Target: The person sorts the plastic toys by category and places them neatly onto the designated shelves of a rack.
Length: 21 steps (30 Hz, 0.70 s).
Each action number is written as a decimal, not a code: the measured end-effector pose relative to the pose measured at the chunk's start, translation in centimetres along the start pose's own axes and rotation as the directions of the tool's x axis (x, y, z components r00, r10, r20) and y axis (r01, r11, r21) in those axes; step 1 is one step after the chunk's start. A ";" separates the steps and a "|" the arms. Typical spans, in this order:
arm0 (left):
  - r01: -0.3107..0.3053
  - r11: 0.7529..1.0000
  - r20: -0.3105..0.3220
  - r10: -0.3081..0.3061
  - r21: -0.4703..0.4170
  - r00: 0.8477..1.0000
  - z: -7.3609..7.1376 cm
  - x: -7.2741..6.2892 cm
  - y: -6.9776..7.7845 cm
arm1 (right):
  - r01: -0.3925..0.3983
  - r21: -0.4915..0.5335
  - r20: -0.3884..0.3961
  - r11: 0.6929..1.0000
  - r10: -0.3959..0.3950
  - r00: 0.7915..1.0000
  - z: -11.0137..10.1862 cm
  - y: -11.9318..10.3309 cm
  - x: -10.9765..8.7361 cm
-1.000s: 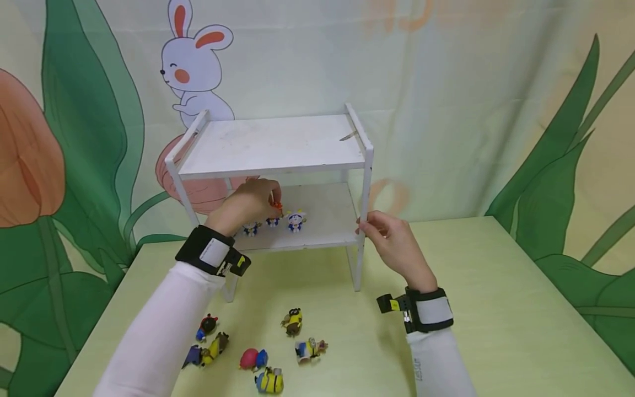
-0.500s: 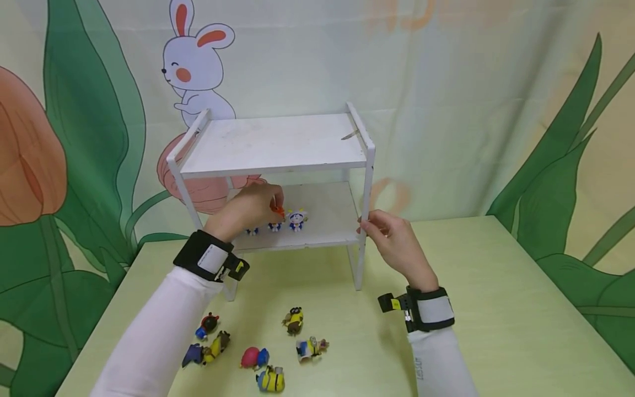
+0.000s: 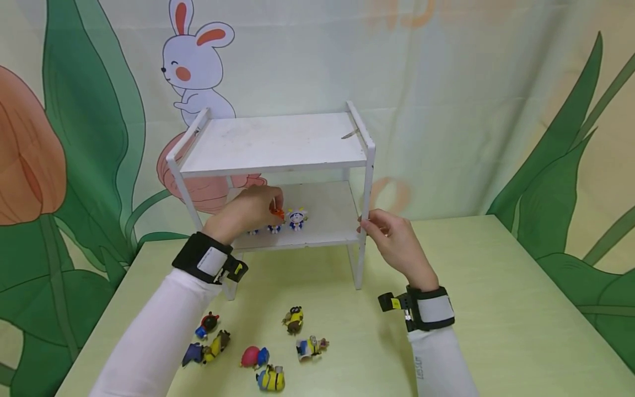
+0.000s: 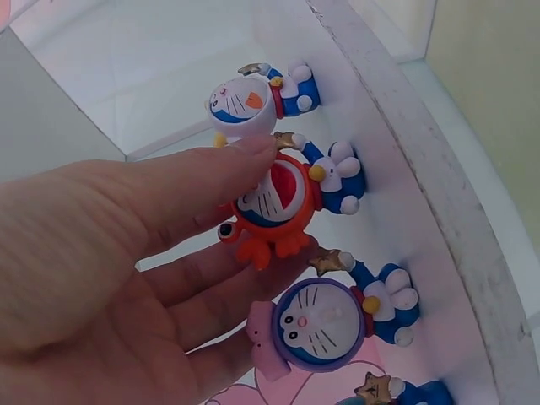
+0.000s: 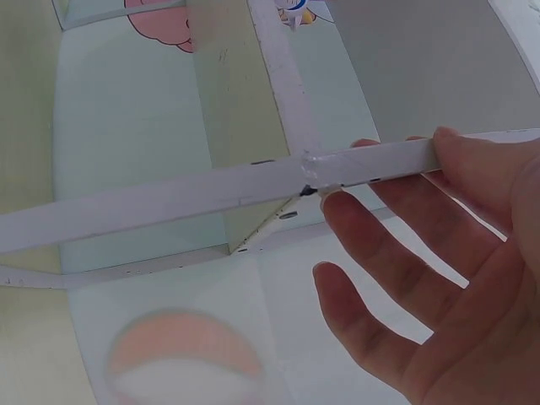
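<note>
On the lower board of a white two-tier shelf rack (image 3: 327, 212), my left hand (image 3: 248, 207) pinches a Doraemon figurine (image 4: 283, 198) wearing an orange crab hat. Its feet are at the board's front edge. In the left wrist view, a white-hooded figurine (image 4: 253, 101) stands on one side of it. A purple-hooded figurine (image 4: 325, 321) stands on the other, near my lower fingers, and part of another shows at the bottom edge. My right hand (image 3: 394, 240) grips the rack's front right post (image 5: 371, 160) between thumb and fingers.
Several toy figures lie on the pale green table before the rack, among them a yellow minion (image 3: 294, 320), another minion (image 3: 311, 347) and a pink-and-blue figure (image 3: 255, 357). The rack's top board (image 3: 273, 140) overhangs my left hand. A printed curtain (image 3: 446, 110) hangs behind.
My left hand has come down slightly with the crab-hat figurine, covering more of the figurine at its left. The right hand keeps its grip on the post.
</note>
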<state>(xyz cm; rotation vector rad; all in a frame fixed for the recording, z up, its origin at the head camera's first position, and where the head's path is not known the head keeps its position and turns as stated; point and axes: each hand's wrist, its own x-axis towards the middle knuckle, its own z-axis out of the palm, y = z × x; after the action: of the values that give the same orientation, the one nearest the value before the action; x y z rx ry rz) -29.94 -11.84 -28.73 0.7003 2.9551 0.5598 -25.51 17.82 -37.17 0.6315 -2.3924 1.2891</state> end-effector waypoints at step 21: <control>-0.020 0.999 0.059 0.018 0.040 0.998 0.0 -0.5 0.3 | -0.007 -0.006 0.001 1.000 0.007 1.000 0.1 0.1 0.0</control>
<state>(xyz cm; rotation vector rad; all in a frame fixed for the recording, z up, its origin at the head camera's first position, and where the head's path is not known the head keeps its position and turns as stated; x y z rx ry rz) -29.35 -11.82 -28.65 0.7364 2.9165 0.4731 -25.54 17.84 -37.32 0.6228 -2.4001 1.2847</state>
